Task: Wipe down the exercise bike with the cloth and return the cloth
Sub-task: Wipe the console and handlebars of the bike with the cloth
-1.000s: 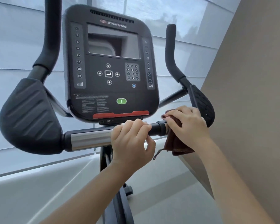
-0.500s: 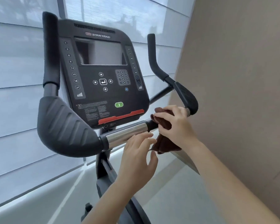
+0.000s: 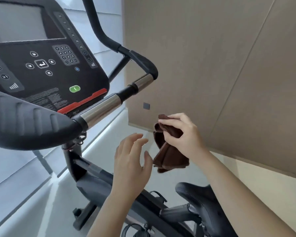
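Note:
The exercise bike's black console [image 3: 46, 65] fills the upper left, with its chrome handlebar [image 3: 101, 108] running up to the right below it. My right hand [image 3: 183, 134] pinches a dark brown cloth [image 3: 169, 156], which hangs in the air below and to the right of the bar, clear of the bike. My left hand [image 3: 132, 161] hovers just left of the cloth with fingers spread, holding nothing. The black saddle [image 3: 198, 200] shows at the bottom right.
A beige wall [image 3: 229, 65] stands close on the right. Window blinds [image 3: 15, 168] lie behind the bike on the left. The bike's frame and base [image 3: 96, 185] rise from a pale floor beneath my arms.
My right hand has lifted the cloth off the handlebar and pulled it down and back. My left hand let go of the bar and opened. The view swung down and right.

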A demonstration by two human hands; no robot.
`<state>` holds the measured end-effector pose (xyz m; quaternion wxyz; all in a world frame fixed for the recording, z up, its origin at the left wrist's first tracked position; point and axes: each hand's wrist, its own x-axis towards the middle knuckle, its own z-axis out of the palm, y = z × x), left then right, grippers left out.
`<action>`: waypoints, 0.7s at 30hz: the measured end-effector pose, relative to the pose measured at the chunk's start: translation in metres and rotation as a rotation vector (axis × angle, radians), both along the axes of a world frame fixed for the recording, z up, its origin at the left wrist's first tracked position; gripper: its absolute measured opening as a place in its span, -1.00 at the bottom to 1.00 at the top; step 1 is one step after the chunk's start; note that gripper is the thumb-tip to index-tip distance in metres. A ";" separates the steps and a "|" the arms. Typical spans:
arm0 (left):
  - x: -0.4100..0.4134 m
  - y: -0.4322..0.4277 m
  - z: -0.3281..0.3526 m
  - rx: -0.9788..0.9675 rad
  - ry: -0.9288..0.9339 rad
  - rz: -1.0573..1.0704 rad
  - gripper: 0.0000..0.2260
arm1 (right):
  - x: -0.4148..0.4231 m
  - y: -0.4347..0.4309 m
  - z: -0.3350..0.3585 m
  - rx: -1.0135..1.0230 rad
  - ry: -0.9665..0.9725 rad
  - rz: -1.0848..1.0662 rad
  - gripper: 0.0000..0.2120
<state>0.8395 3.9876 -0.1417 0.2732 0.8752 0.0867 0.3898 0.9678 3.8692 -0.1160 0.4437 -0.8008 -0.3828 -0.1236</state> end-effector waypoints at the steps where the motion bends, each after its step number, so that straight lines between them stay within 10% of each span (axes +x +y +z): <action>1: -0.002 -0.007 -0.003 -0.009 0.010 -0.028 -0.76 | -0.006 -0.011 -0.002 -0.001 0.021 -0.022 -0.65; 21: 0.021 -0.210 -0.026 0.095 0.099 -0.547 -0.78 | -0.076 -0.265 -0.023 0.132 0.146 -0.448 -0.60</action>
